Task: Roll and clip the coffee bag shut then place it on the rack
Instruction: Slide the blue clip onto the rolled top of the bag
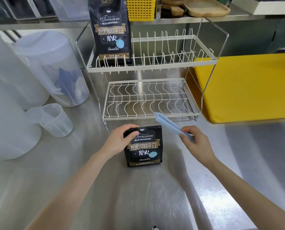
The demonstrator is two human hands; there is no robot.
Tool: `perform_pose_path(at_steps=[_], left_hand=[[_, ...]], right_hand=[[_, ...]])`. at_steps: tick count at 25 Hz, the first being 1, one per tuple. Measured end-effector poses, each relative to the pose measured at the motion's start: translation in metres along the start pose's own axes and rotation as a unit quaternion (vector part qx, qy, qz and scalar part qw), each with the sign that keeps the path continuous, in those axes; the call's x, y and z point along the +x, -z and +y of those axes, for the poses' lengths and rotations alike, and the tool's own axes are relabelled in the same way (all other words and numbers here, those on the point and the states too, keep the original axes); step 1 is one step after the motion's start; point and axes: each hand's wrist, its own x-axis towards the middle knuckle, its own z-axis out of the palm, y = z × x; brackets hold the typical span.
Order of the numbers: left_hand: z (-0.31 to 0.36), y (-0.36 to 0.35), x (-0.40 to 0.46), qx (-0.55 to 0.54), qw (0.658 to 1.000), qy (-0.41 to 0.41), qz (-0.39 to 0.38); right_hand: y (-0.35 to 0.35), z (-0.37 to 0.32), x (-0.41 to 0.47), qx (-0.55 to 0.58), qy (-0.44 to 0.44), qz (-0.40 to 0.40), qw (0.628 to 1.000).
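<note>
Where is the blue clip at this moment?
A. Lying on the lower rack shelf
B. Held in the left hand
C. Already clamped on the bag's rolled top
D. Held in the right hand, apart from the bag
D: the right hand holds the clip in the air beside the bag, which the left hand grips at its top.

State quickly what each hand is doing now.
Left hand: closed on rolled top of black coffee bag.
Right hand: holding pale blue plastic clip.
</note>
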Motion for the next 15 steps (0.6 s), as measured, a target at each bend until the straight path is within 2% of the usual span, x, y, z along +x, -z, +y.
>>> perform_pose_path(at_steps=[3,7,11,15], left_hand=[[-0.001,0.001,-0.002,0.003,1.0,0.001,-0.003],[0.001,0.0,-0.003,-0.004,1.0,-0.002,-0.009],[-0.003,0.001,-0.007,-0.082,0.995,0.06,-0.016],[-0.016,0.001,-0.016,-0.164,0.983,0.072,0.035]], right_hand=[[0.006,-0.015,0.008,0.021,0.022,-0.037,0.999],[0.011,-0.022,0.02,-0.059,0.085,-0.131,0.986],[0.013,-0.024,0.034,-0.11,0.109,-0.191,0.969],[0.007,-0.029,0.042,-0.123,0.122,-0.209,0.962]])
